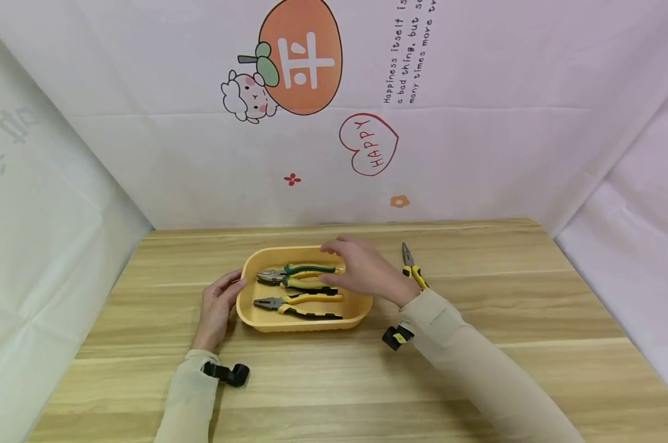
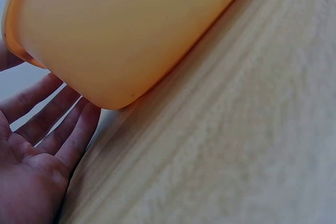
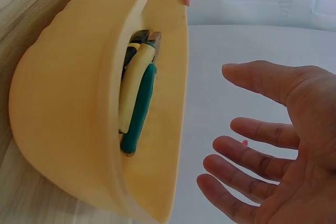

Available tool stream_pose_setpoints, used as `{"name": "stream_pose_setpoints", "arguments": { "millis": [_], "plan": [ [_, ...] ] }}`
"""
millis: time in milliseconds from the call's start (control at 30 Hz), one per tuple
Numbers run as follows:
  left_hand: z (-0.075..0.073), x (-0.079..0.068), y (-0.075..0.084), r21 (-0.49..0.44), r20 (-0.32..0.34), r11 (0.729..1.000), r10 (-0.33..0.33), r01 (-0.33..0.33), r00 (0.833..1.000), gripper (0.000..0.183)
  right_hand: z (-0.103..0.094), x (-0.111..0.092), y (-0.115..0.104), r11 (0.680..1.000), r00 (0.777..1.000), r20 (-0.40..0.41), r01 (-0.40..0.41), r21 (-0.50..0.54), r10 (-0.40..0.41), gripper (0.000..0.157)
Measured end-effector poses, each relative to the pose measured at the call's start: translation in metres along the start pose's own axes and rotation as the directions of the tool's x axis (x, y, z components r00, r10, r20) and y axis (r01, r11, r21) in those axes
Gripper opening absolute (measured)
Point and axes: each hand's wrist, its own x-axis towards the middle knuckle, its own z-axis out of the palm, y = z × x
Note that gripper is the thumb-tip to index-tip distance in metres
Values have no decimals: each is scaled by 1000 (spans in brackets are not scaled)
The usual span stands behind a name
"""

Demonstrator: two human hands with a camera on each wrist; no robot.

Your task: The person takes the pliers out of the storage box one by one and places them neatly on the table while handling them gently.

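Observation:
A yellow plastic basin (image 1: 306, 325) stands on the wooden table with several pliers in it. Combination pliers with yellow-and-black handles (image 1: 312, 298) lie nearest its front wall. Behind them lie pliers with green and yellow handles (image 1: 312, 269), heads to the left. My left hand (image 1: 216, 311) is at the basin's left end, thumb at the rim; in the left wrist view its extended fingers (image 2: 71, 124) reach along the outer wall. Over the basin's right side hovers my right hand (image 1: 361, 267), fingers spread, holding nothing; it covers part of the rim and handle ends.
Needle-nose pliers (image 1: 414, 266) with yellow-and-black handles lie on the table right of the basin, partly behind my right forearm. White printed cloth (image 1: 201, 166) hangs behind the table and at both sides. The wooden table (image 1: 312, 381) extends in front of the basin.

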Motion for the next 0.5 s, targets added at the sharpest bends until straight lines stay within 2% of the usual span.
{"name": "stream_pose_setpoints", "arguments": {
  "millis": [167,500],
  "plan": [
    [-1,0,0,3,1,1000,2,-2,1000,38,4,10,-2,1000,999,48,-21,7,20,58],
    [-1,1,0,7,9,1000,1,-1,1000,39,17,24,1,1000,995,94,-31,-4,31,62]
  ]
}}
